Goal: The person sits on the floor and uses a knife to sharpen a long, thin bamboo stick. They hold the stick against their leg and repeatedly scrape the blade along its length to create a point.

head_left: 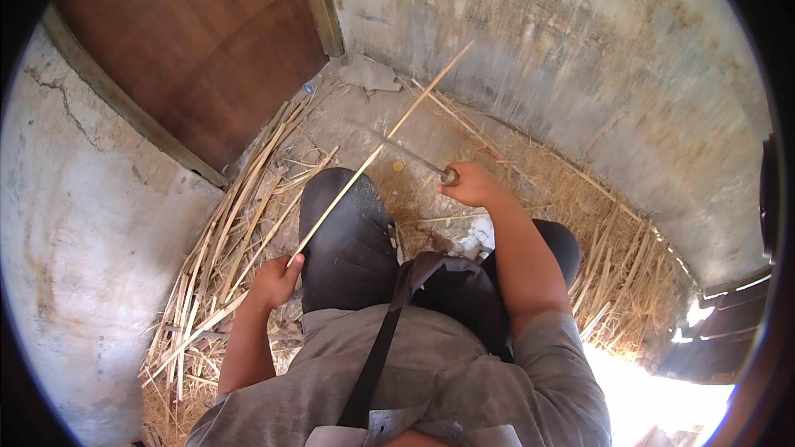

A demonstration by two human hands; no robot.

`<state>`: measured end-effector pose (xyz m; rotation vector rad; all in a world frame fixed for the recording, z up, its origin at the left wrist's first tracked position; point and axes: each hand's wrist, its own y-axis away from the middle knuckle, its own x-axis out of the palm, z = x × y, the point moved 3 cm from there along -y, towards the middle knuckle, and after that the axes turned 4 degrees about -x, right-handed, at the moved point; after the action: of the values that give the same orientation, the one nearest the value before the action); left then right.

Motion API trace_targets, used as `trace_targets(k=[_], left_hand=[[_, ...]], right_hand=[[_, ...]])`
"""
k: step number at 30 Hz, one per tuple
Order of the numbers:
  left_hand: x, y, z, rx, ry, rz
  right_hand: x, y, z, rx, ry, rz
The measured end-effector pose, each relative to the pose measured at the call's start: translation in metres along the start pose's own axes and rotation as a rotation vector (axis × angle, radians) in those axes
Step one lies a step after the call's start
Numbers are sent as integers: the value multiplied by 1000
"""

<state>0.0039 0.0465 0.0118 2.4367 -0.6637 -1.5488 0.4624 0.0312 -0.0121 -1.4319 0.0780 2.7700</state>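
My left hand (276, 280) grips the near end of a long thin cane stalk (377, 151) that slants up and away across my raised left knee (344, 223) toward the far wall. My right hand (470, 185) is closed on the handle of a knife; its blade (403, 153) is blurred and points left, meeting the stalk about midway. Both hands sit above a floor strewn with straw.
A pile of split cane strips (217, 269) lies on the ground at my left along a cracked plaster wall (79, 223). A brown wooden door (199, 41) stands at the back left. Dry straw (609, 269) covers the floor at right. Bright daylight enters at the lower right.
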Motion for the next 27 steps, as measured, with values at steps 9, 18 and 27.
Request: trace_targets(k=[9, 18, 27], left_hand=[[-5, 9, -9, 20, 15, 2], [-3, 9, -3, -11, 27, -8], [-2, 9, -6, 11, 21, -26]], right_hand=[[7, 3, 13, -20, 31, 15], [18, -5, 31, -179, 135, 116], [2, 3, -6, 84, -22, -14]])
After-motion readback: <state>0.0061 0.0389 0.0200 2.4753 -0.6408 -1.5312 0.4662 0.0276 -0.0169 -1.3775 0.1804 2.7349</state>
